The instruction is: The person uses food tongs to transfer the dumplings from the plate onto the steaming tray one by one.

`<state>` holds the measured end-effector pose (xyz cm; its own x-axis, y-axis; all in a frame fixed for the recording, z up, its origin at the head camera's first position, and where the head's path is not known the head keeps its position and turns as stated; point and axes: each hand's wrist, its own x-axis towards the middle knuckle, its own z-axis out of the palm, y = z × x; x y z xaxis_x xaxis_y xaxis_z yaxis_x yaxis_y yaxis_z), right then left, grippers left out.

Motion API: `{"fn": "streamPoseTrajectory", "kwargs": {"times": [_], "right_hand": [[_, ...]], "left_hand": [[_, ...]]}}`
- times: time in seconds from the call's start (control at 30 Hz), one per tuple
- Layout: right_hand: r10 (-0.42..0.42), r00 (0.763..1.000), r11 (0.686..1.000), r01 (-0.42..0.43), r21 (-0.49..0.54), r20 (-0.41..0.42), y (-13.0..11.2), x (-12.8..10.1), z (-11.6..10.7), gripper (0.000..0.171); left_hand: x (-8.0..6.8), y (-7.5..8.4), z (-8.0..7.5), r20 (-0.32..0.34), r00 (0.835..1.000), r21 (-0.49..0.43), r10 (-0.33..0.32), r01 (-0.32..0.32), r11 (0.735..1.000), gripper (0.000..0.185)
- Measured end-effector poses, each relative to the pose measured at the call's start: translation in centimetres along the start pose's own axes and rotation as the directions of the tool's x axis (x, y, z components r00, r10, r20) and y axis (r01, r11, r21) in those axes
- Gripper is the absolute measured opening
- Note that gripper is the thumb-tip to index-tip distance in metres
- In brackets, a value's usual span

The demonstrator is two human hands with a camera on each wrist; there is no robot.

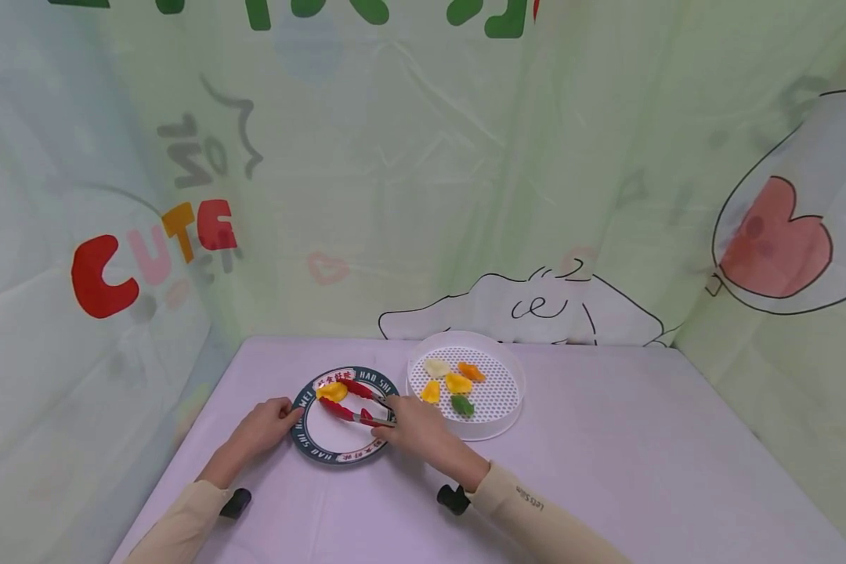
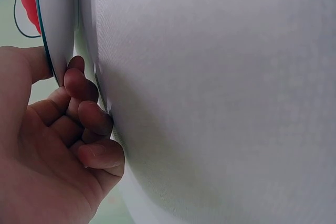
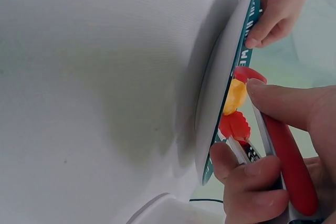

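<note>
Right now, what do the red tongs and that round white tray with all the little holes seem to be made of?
The tongs look like metal arms with glossy red plastic or silicone covers: silvery strips show under the red in the right wrist view. The tray looks like matte white moulded plastic, judging by its even perforated floor and smooth rim. Neither is certain.

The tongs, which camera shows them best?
The head view: the red tongs show whole, over the plate, held by the right hand. The right wrist view shows only part of them, close up. The left wrist view shows just a red bit.
</note>
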<state>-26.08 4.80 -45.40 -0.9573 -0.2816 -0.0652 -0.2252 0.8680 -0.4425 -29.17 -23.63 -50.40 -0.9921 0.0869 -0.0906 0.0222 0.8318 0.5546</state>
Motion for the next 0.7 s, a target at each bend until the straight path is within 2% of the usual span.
{"fn": "streamPoseTrajectory", "kwargs": {"times": [0.53,0.7], "right_hand": [[-0.006,1.0,0.999,0.007,0.047,-0.017,0.0,-0.9,-0.6,0.054],[0.005,1.0,0.999,-0.004,0.032,-0.018,0.2,-1.1,-0.7,0.055]], "left_hand": [[-0.1,0.0,0.2,-0.006,1.0,-0.013,-0.016,0.015,1.0,0.024],[-0.2,0.1,0.2,-0.017,1.0,-0.015,-0.005,0.004,1.0,0.024]]}}
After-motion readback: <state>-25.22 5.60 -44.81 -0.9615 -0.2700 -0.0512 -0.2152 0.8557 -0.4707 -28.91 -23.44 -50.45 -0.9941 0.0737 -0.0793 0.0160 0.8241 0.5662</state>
